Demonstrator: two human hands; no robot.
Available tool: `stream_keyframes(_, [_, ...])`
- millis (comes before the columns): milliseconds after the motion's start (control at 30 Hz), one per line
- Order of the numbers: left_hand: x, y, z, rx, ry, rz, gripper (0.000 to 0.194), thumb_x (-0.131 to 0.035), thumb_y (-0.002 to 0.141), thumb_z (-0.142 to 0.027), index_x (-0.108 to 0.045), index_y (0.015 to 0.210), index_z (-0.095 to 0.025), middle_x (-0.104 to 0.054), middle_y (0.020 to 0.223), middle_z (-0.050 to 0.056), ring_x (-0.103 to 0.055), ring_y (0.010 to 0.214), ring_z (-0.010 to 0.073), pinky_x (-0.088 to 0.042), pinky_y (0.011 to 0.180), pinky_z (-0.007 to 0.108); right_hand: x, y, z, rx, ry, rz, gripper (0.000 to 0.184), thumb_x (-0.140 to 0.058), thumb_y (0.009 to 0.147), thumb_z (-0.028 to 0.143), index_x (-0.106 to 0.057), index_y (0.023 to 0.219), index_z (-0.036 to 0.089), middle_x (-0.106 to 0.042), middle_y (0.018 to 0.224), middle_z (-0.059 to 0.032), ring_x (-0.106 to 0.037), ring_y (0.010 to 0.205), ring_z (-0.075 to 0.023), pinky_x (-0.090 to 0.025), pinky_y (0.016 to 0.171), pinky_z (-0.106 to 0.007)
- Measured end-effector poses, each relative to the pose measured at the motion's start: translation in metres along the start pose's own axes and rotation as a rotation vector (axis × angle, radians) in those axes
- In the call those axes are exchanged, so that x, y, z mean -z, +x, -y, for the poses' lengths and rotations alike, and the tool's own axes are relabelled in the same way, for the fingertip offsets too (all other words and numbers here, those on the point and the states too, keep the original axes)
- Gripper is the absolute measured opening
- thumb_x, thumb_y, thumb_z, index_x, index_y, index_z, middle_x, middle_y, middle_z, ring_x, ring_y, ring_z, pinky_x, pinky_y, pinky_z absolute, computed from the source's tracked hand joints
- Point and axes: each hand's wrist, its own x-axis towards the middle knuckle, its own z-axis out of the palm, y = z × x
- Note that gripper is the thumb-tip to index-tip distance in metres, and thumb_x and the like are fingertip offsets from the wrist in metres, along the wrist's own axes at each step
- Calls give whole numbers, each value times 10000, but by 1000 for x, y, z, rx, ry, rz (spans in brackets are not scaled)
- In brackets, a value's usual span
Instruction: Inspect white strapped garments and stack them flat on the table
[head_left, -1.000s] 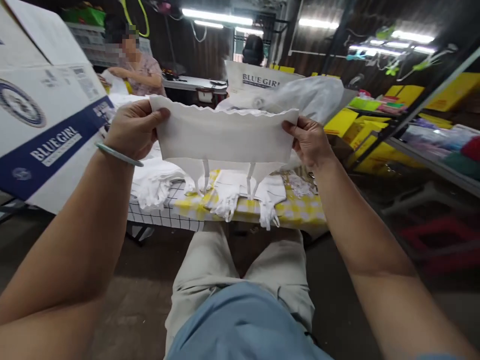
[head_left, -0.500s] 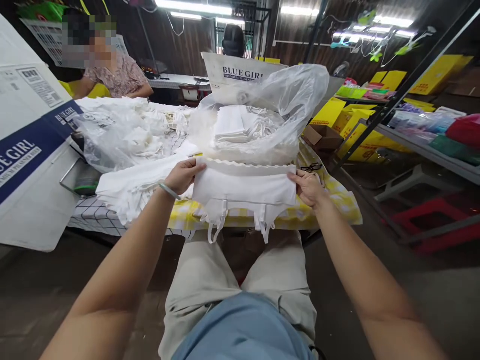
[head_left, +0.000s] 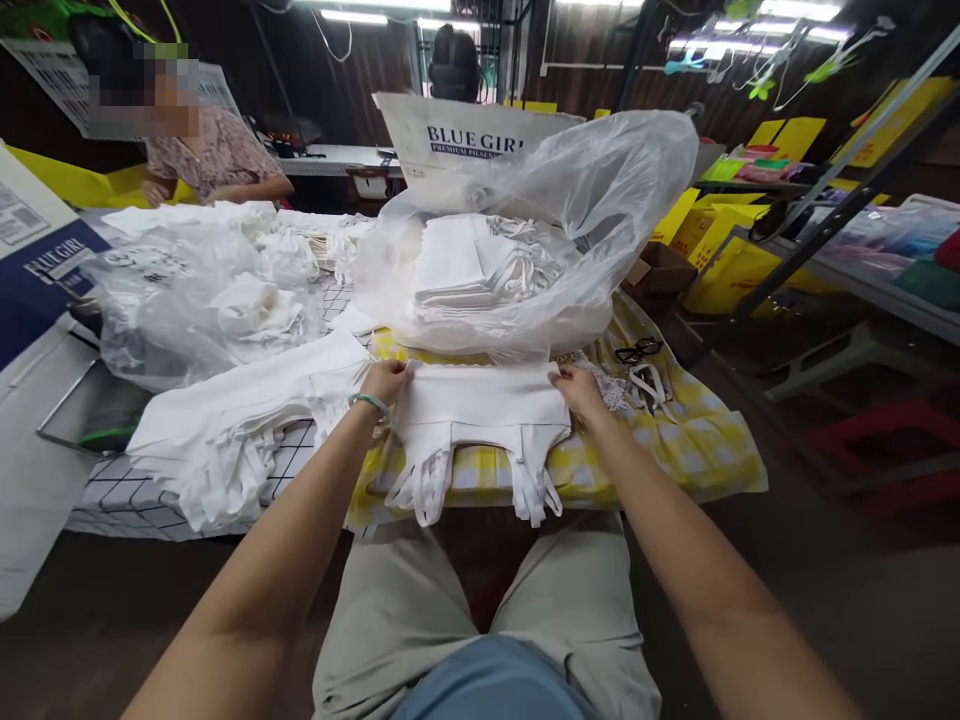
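Observation:
A white strappy camisole top [head_left: 481, 395] lies flat over the yellow checked cloth, its hem toward the back and its straps hanging over the table's front edge. At its far left corner my left hand [head_left: 384, 382] pinches the hem. My right hand [head_left: 581, 390] pinches the far right corner; its fingertips are partly hidden. More straps show beneath, so other tops seem to lie under it. Left of my left hand is a spread pile of white tops [head_left: 247, 410]. Behind the held top, a folded stack of white garments [head_left: 454, 262] sits in an open clear plastic bag [head_left: 637, 190].
Scissors with black handles [head_left: 639, 350] and a white-handled tool [head_left: 649, 385] lie right of my right hand, by some lace trim [head_left: 611, 385]. A printed carton [head_left: 45, 270] stands at left. Across the table sits another person [head_left: 217, 165]. A metal shelf [head_left: 840, 270] is at right.
Both hands have lowered the top from a raised, stretched position onto the table. The camera view has shifted, and the scissors and lace show more fully.

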Motion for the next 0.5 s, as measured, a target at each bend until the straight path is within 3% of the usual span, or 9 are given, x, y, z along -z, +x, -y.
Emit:
stream_keyframes(67, [-3, 1, -2, -37, 105, -34, 186, -607, 704, -295, -684, 819, -172, -683, 746, 37, -624, 743, 207, -456, 690, 289, -3, -1, 1, 34, -113, -52, 216, -590, 696, 258, -665, 874, 159, -707, 868, -82, -625, 846, -232, -486, 826, -380])
stream_keyframes(133, [-8, -2, -3, -180, 237, -92, 307, -534, 787, -261, -663, 1046, -158, -707, 969, 97, -640, 928, 239, -466, 837, 327, -8, -7, 1, 186, -319, -104, 314, -548, 753, 230, -648, 1038, 146, -671, 1098, -140, -578, 1061, -262, -405, 987, -427])
stream_keyframes(200, [-15, -7, -3, -381, 362, -63, 427, -441, 866, -245, -560, 1262, -140, -612, 1258, 155, -549, 1182, 262, -390, 1015, 380, -12, -13, -3, 371, -543, -76, 406, -492, 831, 262, -582, 1205, 133, -558, 1318, -173, -467, 1255, -275, -291, 1099, -455])
stream_keyframes(267, [-23, -13, -1, -497, 457, 47, 496, -407, 910, -307, -479, 1360, -113, -451, 1441, 181, -393, 1348, 291, -266, 1127, 439, -14, -17, -11, 422, -673, 50, 469, -460, 878, 355, -537, 1282, 129, -471, 1420, -176, -363, 1361, -290, -215, 1145, -473])
stream_keyframes(367, [-30, -24, -1, -435, 549, 187, 620, -410, 911, -451, -416, 1414, -88, -329, 1517, 186, -263, 1419, 331, -190, 1162, 503, -12, -16, -24, 350, -737, 189, 558, -442, 872, 461, -541, 1291, 106, -456, 1427, -209, -323, 1390, -345, -185, 1149, -529])
stream_keyframes(433, [-28, -32, -6, -390, 592, 254, 662, -368, 919, -486, -353, 1453, -95, -252, 1550, 172, -195, 1444, 316, -165, 1171, 512, -13, -17, -24, 355, -758, 180, 574, -442, 850, 464, -538, 1293, 112, -450, 1433, -207, -302, 1398, -369, -169, 1141, -581])
stream_keyframes(500, [-14, -43, -11, -426, 595, 236, 647, -367, 919, -466, -346, 1458, -108, -239, 1558, 160, -181, 1450, 301, -134, 1182, 510, -20, -26, -13, 380, -823, 95, 561, -457, 823, 478, -546, 1289, 177, -435, 1460, -150, -267, 1418, -356, -182, 1142, -593])
